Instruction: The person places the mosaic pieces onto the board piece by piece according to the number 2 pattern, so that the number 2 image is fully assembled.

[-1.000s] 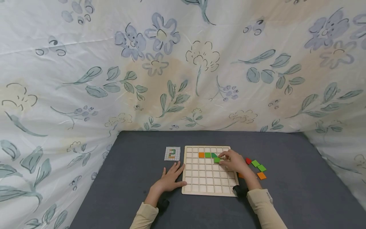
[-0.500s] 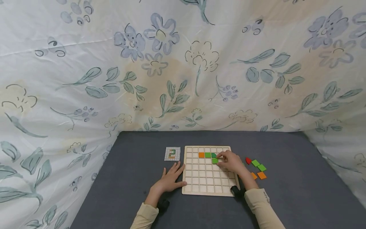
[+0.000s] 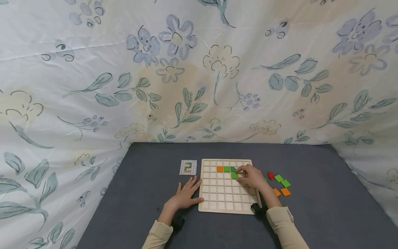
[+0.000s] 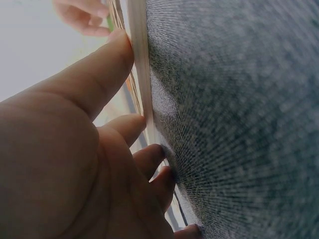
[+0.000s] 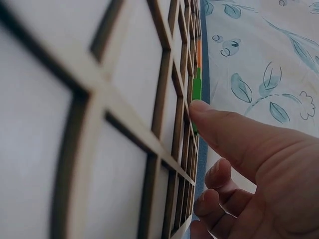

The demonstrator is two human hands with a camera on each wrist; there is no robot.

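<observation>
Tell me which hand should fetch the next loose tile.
Right, probably. The right hand is over the grid board, beside the loose tiles; the left hand rests flat at the board's far edge.

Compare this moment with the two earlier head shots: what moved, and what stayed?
The right hand slid a green tile slightly left on the board, under the dark green tile; its fingertips still rest at that tile. More of the loose tiles beside it now show. The left hand stays flat at the board's left edge; the card is unmoved.
</observation>
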